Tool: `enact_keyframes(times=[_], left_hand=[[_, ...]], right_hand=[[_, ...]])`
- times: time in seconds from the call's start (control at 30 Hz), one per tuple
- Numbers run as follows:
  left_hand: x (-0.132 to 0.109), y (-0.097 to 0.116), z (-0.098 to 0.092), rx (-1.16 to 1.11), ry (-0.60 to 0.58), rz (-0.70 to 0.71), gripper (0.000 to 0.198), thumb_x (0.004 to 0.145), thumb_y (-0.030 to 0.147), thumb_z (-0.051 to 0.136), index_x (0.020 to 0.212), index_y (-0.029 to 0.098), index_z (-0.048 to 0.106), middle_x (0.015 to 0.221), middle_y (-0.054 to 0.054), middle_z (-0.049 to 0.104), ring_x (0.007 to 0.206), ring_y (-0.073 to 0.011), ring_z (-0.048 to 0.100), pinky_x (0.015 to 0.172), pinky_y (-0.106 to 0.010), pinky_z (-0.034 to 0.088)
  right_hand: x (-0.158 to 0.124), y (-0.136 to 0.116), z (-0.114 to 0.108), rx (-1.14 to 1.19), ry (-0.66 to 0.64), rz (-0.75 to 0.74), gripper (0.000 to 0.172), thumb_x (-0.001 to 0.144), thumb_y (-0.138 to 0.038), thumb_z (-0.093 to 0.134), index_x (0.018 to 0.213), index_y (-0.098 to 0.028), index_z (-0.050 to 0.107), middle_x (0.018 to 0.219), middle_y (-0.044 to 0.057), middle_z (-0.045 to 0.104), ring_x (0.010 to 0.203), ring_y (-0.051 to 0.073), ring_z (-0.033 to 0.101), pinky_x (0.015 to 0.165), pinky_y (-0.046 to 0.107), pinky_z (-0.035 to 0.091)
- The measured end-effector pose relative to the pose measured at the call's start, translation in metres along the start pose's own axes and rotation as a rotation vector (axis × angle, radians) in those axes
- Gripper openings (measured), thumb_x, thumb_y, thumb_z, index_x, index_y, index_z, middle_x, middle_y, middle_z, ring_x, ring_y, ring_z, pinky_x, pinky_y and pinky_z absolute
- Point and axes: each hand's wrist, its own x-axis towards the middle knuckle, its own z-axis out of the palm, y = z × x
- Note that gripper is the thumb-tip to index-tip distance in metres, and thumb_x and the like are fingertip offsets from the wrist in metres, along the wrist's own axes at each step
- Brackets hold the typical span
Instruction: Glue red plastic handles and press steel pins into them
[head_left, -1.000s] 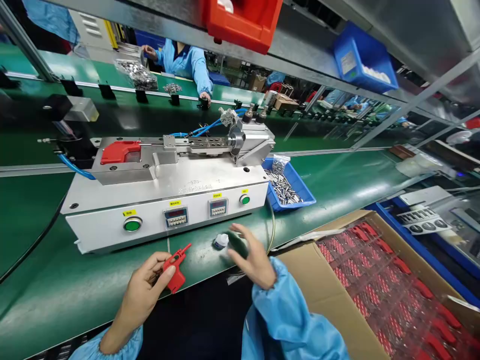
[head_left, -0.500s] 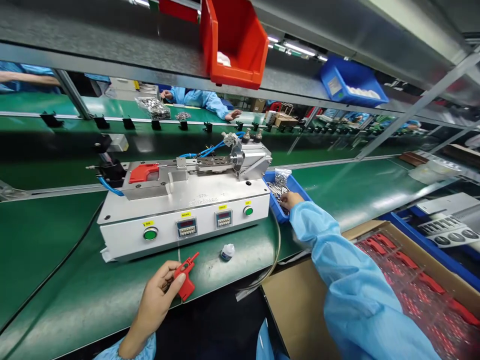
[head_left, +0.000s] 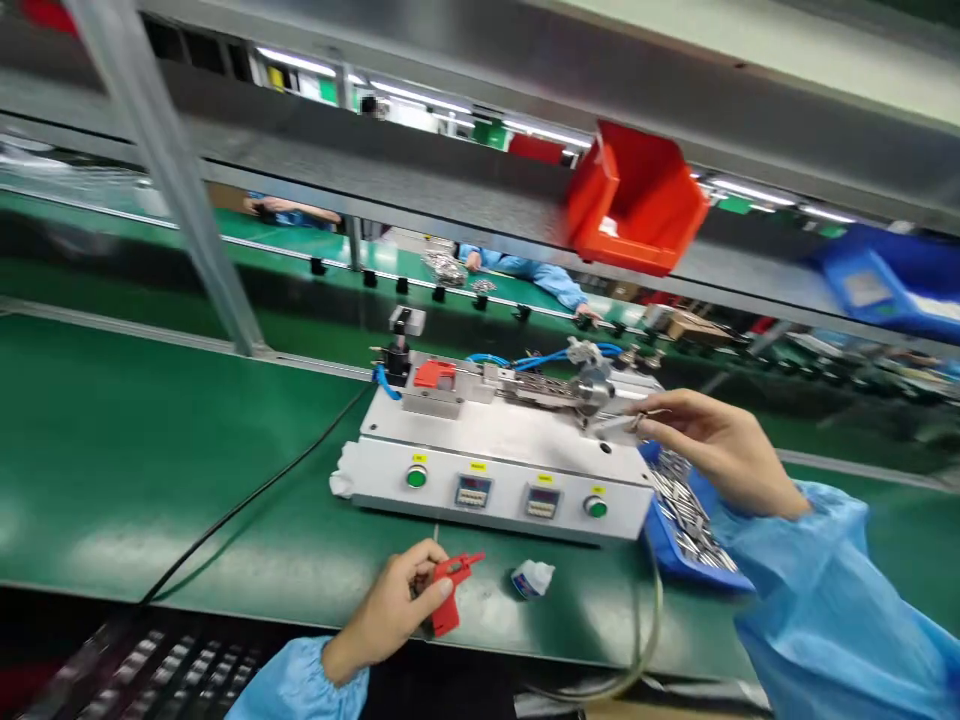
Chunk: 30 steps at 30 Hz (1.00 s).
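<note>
My left hand (head_left: 401,600) grips a red pistol-shaped plastic part (head_left: 448,600) above the bench's front edge, its thin end pointing right. My right hand (head_left: 720,445) is pinched around a small metal pin (head_left: 642,420), blurred and mostly hidden by the fingers, over the right end of the white bench machine (head_left: 495,430). Another red plastic part (head_left: 435,374) sits in the metal fixture at the machine's left end. Below my right hand, a blue bin (head_left: 731,578) holds many loose metal pins (head_left: 686,510).
A small white-topped container (head_left: 532,578) stands in front of the machine. A black cable (head_left: 255,490) crosses the green bench (head_left: 187,430) at left. Overhead, a red bin (head_left: 637,215) and a blue bin (head_left: 892,280) rest on the shelf. Another person's sleeve (head_left: 540,275) shows across the line.
My right hand has come up out of the blue bin and moved to the machine's right end. My left hand still holds the red part. The view has swung left.
</note>
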Motion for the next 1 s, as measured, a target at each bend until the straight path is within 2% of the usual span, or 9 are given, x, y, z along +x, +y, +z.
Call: enact_keyframes(times=[0.13, 0.23, 0.33, 0.43, 0.57, 0.67, 0.73, 0.87, 1.0], left_hand=[[0.006, 0.002, -0.002, 0.010, 0.048, 0.030, 0.043, 0.094, 0.060, 0.068, 0.092, 0.017, 0.062, 0.070, 0.001, 0.060, 0.064, -0.0128, 0.046, 0.062, -0.025, 0.035], [0.007, 0.001, -0.003, 0.021, 0.078, 0.042, 0.039, 0.094, 0.055, 0.068, 0.092, 0.017, 0.063, 0.070, 0.001, 0.059, 0.063, -0.0128, 0.045, 0.061, -0.025, 0.034], [0.007, 0.002, -0.004, 0.036, 0.092, 0.053, 0.033, 0.094, 0.050, 0.069, 0.091, 0.018, 0.063, 0.069, 0.002, 0.058, 0.062, -0.0126, 0.045, 0.060, -0.025, 0.034], [0.009, 0.006, -0.005, 0.030, 0.089, 0.066, 0.027, 0.092, 0.044, 0.070, 0.089, 0.018, 0.062, 0.067, 0.003, 0.057, 0.061, -0.0126, 0.045, 0.059, -0.025, 0.034], [0.009, 0.012, -0.006, 0.019, 0.067, 0.063, 0.022, 0.090, 0.039, 0.070, 0.089, 0.018, 0.063, 0.066, 0.003, 0.057, 0.061, -0.0127, 0.046, 0.059, -0.025, 0.035], [0.009, 0.013, -0.006, -0.015, 0.044, 0.052, 0.024, 0.091, 0.041, 0.069, 0.090, 0.018, 0.063, 0.067, 0.003, 0.058, 0.061, -0.0125, 0.046, 0.059, -0.025, 0.034], [0.008, 0.012, -0.005, -0.035, 0.037, 0.044, 0.026, 0.091, 0.043, 0.069, 0.089, 0.018, 0.062, 0.066, 0.003, 0.057, 0.061, -0.0122, 0.045, 0.059, -0.025, 0.034], [0.007, 0.013, -0.005, -0.041, 0.025, 0.031, 0.026, 0.091, 0.043, 0.068, 0.089, 0.018, 0.062, 0.066, 0.004, 0.055, 0.061, -0.0122, 0.044, 0.060, -0.026, 0.035], [0.007, 0.013, -0.005, -0.042, 0.041, 0.036, 0.025, 0.090, 0.043, 0.069, 0.089, 0.018, 0.062, 0.067, 0.004, 0.055, 0.062, -0.0126, 0.045, 0.061, -0.025, 0.035]], right_hand=[[0.059, -0.045, 0.084, -0.061, -0.256, -0.238, 0.033, 0.082, -0.055, 0.083, 0.085, -0.022, 0.078, 0.086, 0.004, 0.078, 0.080, 0.022, 0.075, 0.082, 0.036, 0.065], [0.101, -0.056, 0.142, -0.246, -0.257, -0.364, 0.008, 0.088, -0.028, 0.073, 0.085, -0.022, 0.077, 0.084, 0.002, 0.078, 0.079, 0.019, 0.074, 0.084, 0.033, 0.062], [0.125, -0.055, 0.174, -0.427, -0.245, -0.422, 0.014, 0.084, -0.014, 0.068, 0.085, -0.023, 0.078, 0.085, 0.001, 0.079, 0.081, 0.020, 0.074, 0.085, 0.032, 0.060], [0.126, -0.045, 0.181, -0.483, -0.261, -0.451, 0.019, 0.085, -0.013, 0.065, 0.088, -0.024, 0.081, 0.091, 0.004, 0.080, 0.089, 0.024, 0.076, 0.088, 0.036, 0.060], [0.108, -0.028, 0.175, -0.532, -0.232, -0.504, 0.032, 0.094, -0.019, 0.056, 0.113, -0.024, 0.082, 0.116, 0.010, 0.080, 0.112, 0.031, 0.074, 0.100, 0.046, 0.060], [0.100, -0.022, 0.169, -0.557, -0.255, -0.548, 0.039, 0.098, -0.020, 0.052, 0.127, -0.025, 0.078, 0.129, 0.009, 0.076, 0.123, 0.030, 0.070, 0.108, 0.048, 0.058], [0.101, -0.026, 0.167, -0.599, -0.304, -0.547, 0.037, 0.098, -0.019, 0.052, 0.123, -0.025, 0.080, 0.128, 0.008, 0.076, 0.123, 0.030, 0.069, 0.111, 0.047, 0.057], [0.117, -0.043, 0.166, -0.723, -0.369, -0.506, 0.025, 0.095, -0.021, 0.059, 0.098, -0.022, 0.084, 0.119, 0.012, 0.078, 0.119, 0.034, 0.069, 0.105, 0.049, 0.059], [0.130, -0.060, 0.184, -0.729, -0.361, -0.551, 0.023, 0.093, -0.020, 0.064, 0.107, -0.023, 0.083, 0.124, 0.011, 0.076, 0.119, 0.032, 0.068, 0.102, 0.045, 0.059]])
